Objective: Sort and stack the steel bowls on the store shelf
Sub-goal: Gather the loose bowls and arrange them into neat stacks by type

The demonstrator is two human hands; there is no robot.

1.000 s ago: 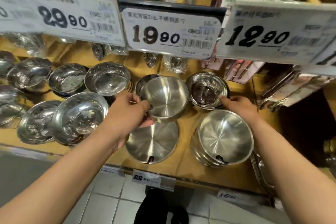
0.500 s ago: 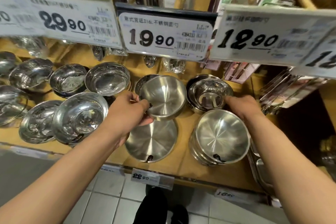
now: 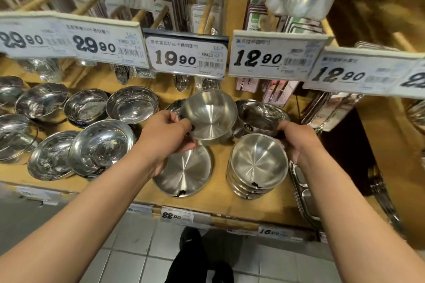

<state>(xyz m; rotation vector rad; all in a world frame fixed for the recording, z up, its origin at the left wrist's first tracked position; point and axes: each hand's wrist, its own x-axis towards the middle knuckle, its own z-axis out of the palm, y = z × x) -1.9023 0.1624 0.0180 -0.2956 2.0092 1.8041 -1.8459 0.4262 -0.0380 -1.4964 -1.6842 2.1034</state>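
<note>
My left hand (image 3: 169, 132) grips the near rim of a brushed steel bowl (image 3: 210, 114), held tilted above the wooden shelf (image 3: 220, 202). Below it lies a flat brushed steel plate (image 3: 184, 172). My right hand (image 3: 296, 142) holds the right side of a shiny steel bowl (image 3: 261, 117) at the back, just behind a stack of several brushed bowls (image 3: 258, 165). The fingers of the right hand are partly hidden behind that stack.
Several shiny steel bowls (image 3: 101, 147) fill the shelf's left half. Price tags (image 3: 187, 57) hang on a rail above, with packaged cutlery behind. Steel trays (image 3: 305, 193) stand at the right edge. Grey floor tiles (image 3: 138, 255) lie below.
The left hand has lifted the brushed bowl up and to the right. The right hand has pulled the shiny back bowl nearer, against the stack. The view has tilted upward.
</note>
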